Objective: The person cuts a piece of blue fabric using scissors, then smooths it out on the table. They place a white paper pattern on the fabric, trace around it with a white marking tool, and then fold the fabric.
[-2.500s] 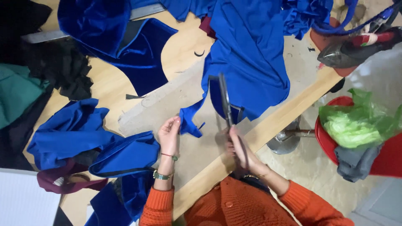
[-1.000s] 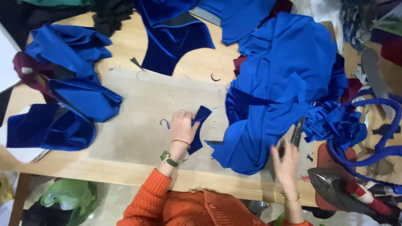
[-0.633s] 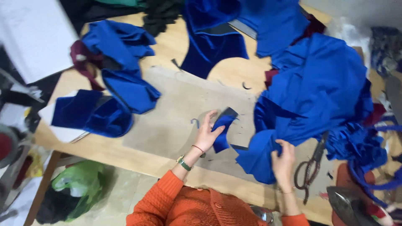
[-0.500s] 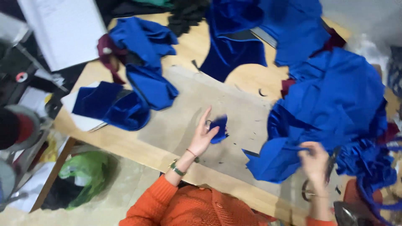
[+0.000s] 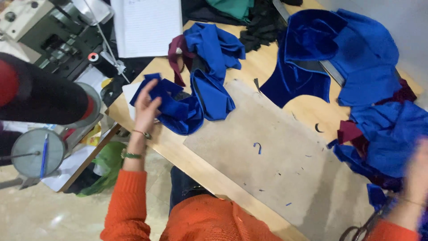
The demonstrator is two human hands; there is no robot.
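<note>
1. Left hand (image 5: 146, 105), left of centre in the frame, fingers spread fairly wide, resting on a small blue fabric piece (image 5: 166, 96) atop a blue cloth pile (image 5: 196, 100) near the bench (image 5: 261, 67) edge; not clearly gripping.
2. Right hand (image 5: 417, 172), at the right edge of the frame, blurred; cannot tell whether open or closed. Lies over blue velvet folds (image 5: 392, 143).
3. Scissors (image 5: 363, 227), lower right corner, just beside the right wrist, flat on the bench.
4. Grey cutting board (image 5: 276, 156), centre frame, carrying a curled blue scrap (image 5: 257, 147) and tiny snippets.
5. Large blue cut panels (image 5: 339, 53), upper right of the frame.
6. White paper sheet (image 5: 147, 24), upper left; sewing machine (image 5: 49, 35) further left.
7. Green bag (image 5: 104, 167) below the bench edge, lower left.
</note>
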